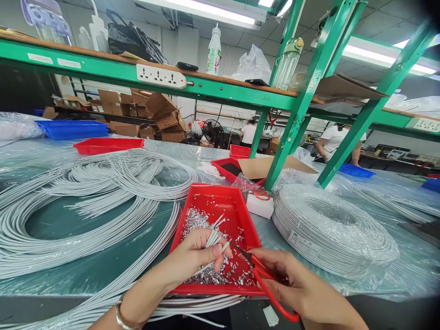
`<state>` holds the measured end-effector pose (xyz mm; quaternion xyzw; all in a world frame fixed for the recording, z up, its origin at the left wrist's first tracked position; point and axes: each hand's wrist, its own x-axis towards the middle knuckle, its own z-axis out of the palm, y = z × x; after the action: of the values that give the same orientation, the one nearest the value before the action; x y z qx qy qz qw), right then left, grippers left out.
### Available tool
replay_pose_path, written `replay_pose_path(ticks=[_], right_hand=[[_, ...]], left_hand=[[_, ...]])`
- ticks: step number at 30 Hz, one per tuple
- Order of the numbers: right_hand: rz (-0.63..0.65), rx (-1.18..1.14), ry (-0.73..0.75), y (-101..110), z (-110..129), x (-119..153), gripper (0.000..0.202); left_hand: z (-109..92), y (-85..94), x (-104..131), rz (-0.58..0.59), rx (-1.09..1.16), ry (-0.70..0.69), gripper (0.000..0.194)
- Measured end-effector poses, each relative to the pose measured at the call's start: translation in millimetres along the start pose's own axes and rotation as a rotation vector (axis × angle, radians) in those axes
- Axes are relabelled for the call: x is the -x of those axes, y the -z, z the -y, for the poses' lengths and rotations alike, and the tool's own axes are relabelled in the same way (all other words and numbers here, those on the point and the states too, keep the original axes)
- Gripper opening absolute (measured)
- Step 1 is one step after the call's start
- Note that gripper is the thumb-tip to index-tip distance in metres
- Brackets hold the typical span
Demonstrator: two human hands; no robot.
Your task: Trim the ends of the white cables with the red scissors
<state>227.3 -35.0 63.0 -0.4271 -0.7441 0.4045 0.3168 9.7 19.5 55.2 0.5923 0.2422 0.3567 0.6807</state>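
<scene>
My left hand [202, 252] is closed around a bunch of white cable ends [213, 236] above a red tray [252, 224]. My right hand [285, 279] grips red-handled scissors [263, 275], their dark blades pointing left at the cable ends. Whether the blades touch a cable, I cannot tell. Silvery foil scraps [195, 220] lie heaped in the left part of the tray and scattered over its floor. Under my left forearm, long white cables [113, 286] run toward the table's front edge.
Coiled white cables [103, 183] cover the left of the table. A plastic-wrapped cable roll [330, 229] and a white box [259, 205] with orange-handled scissors on it sit right of the tray. Green shelf posts [292, 123] rise behind. Two people work farther back.
</scene>
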Motion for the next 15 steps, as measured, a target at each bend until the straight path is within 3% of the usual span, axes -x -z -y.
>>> replay_pose_path(ticks=[5,8,12,15], right_hand=[[-0.216,-0.509,-0.06,-24,2,-22,0.031],[-0.215,-0.672,-0.027,-42,4,-37,0.027],[-0.155,-0.94,-0.073,-55,-1,-45,0.034],[-0.148,-0.958,-0.104,-58,-5,-44,0.036]], left_hand=[[2,-4.2,2,0.001,-0.174,-0.041,0.029],[4,-6.4,6,0.003,-0.274,-0.068,0.025],[5,-8.6,8,0.013,-0.222,-0.027,0.014],[6,-9.9,7,-0.018,-0.2,-0.023,0.015]])
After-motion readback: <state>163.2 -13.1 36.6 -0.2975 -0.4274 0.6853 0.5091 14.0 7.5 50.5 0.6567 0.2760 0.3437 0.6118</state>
